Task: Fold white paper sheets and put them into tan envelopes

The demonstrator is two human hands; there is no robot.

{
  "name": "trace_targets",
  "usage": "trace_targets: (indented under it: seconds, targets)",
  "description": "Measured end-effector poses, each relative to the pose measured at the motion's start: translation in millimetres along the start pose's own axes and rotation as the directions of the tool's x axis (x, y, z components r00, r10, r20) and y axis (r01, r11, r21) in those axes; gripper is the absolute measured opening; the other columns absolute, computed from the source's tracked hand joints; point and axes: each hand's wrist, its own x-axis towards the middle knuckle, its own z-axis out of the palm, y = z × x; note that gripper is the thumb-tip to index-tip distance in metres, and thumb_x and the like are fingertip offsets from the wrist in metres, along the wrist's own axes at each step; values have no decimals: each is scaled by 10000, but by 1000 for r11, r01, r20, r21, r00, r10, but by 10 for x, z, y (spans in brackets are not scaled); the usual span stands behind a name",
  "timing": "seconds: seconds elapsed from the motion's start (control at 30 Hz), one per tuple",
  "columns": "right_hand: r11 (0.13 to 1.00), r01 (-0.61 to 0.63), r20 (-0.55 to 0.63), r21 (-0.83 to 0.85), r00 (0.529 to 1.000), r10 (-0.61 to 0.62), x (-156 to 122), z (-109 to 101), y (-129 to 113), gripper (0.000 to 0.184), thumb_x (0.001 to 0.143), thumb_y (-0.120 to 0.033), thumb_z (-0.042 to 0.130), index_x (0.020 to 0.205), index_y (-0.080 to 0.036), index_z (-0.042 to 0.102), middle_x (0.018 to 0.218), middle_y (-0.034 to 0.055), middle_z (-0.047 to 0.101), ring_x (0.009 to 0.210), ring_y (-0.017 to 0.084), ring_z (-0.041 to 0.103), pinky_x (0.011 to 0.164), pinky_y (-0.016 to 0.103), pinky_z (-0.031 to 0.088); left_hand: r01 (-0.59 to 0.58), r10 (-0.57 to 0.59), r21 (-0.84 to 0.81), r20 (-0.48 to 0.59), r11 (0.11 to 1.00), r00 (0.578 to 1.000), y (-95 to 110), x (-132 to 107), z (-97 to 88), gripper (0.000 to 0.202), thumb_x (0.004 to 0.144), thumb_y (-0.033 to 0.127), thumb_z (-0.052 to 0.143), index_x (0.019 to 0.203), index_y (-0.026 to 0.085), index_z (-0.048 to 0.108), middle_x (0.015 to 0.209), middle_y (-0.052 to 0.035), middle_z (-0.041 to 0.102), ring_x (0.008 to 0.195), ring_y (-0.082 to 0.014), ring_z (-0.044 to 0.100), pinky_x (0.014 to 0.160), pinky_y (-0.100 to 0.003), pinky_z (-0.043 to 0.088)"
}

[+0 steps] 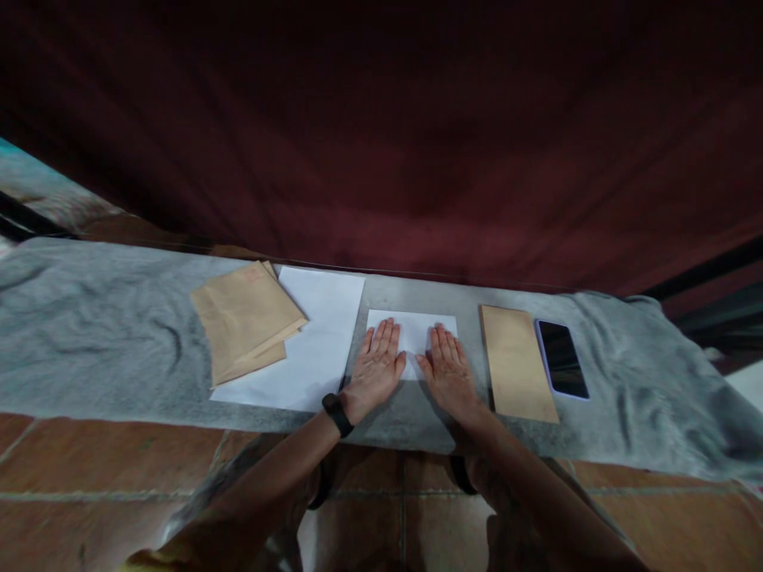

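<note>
A small white rectangle of paper (412, 327) lies flat in front of me, perhaps folded; I cannot make out its layers. My left hand (380, 364) rests palm down on its left part, fingers stretched out. On the right part lies my right hand (447, 367), likewise flat with the fingers extended. Left of my hands is a larger white sheet of paper (325, 326), partly covered by several brown envelopes (247, 310). To the right of my right hand sits a brown envelope stack (518, 361).
A phone (563, 359) in a lilac case lies beside the right-hand envelopes. Grey cloth (107, 326) covers the long narrow table. Behind it hangs a dark red curtain (393, 159). Terracotta floor tiles (119, 469) show along the near edge.
</note>
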Motion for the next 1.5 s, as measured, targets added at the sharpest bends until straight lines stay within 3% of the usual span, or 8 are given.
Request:
trace_targets:
  seconds: [0.37,0.63,0.83,0.97,1.13,1.33,1.5]
  targets:
    - [994,-105,10,9,994,105,-14,-33,48,735,1071,-534,264,1600,-24,262,1645,241,299,1518,347,312,1220,543,293,173,-174,-21,-52,985,983,-24,-32,71,652,1042,385,341,1569,5,285,1646,-243,282,1554,-313,240,1267,-504,250]
    - [988,-155,-7,-17,988,155,-42,-10,100,778,1064,-548,258,1587,28,246,1629,292,296,1516,377,298,1201,573,290,208,-211,-41,-73,977,975,-41,-53,102,672,1044,392,323,1555,-40,266,1632,-292,270,1553,-354,218,1250,-547,268]
    - [982,-186,-37,-41,982,185,0,-19,153,779,1060,-528,309,1554,75,292,1604,337,308,1504,414,311,1190,599,299,220,-223,-40,-115,975,968,8,-14,28,664,1042,362,319,1578,-20,228,1648,-262,266,1565,-333,181,1262,-531,254]
    - [990,-138,11,15,990,138,122,-28,76,709,1074,-475,256,1562,36,315,1621,288,318,1539,366,262,1221,571,276,133,-143,-78,-141,988,980,111,66,41,657,1040,329,311,1607,30,170,1654,-229,279,1567,-309,183,1261,-542,262]
    - [986,-30,139,161,990,7,264,-18,-98,642,1084,-433,160,1583,-73,341,1656,167,325,1564,260,225,1262,494,235,2,-4,-75,-31,997,1000,229,155,135,616,1008,210,272,1591,17,223,1650,-212,308,1569,-279,180,1275,-535,229]
    - [980,-55,189,189,982,19,357,-38,-190,625,1087,-416,158,1562,-85,393,1645,150,354,1560,252,234,1267,500,207,-1,1,-68,1,998,1000,207,260,179,625,969,149,282,1592,101,290,1658,-160,322,1572,-247,173,1283,-520,211]
    - [986,-89,215,138,975,58,435,-53,-206,614,1088,-432,183,1563,-111,403,1650,111,355,1544,269,274,1267,488,199,19,-18,-71,23,997,1000,117,355,147,600,984,160,257,1568,37,316,1645,-198,329,1565,-268,202,1275,-509,222]
